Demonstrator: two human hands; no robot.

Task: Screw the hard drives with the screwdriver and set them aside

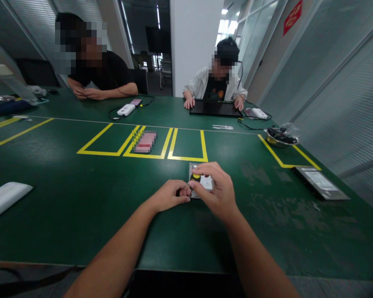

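Note:
A small silver hard drive (207, 183) with a white label lies flat on the green table, partly covered by my hands. My right hand (220, 188) is closed around a short screwdriver (195, 177) with a black and yellow handle, which stands over the drive's left part. The screwdriver's tip is hidden behind my fingers. My left hand (170, 194) rests on the table with its fingers curled in, gripping at the drive's left edge close to the screwdriver.
Yellow tape frames (145, 155) mark the table, one holding a pink phone-like item (145, 142). To the right are a larger label-bearing metal drive (321, 182) and a bowl (281, 137) of dark things. A white object (8, 198) lies left. Two people sit opposite, one touching a black panel (216, 108).

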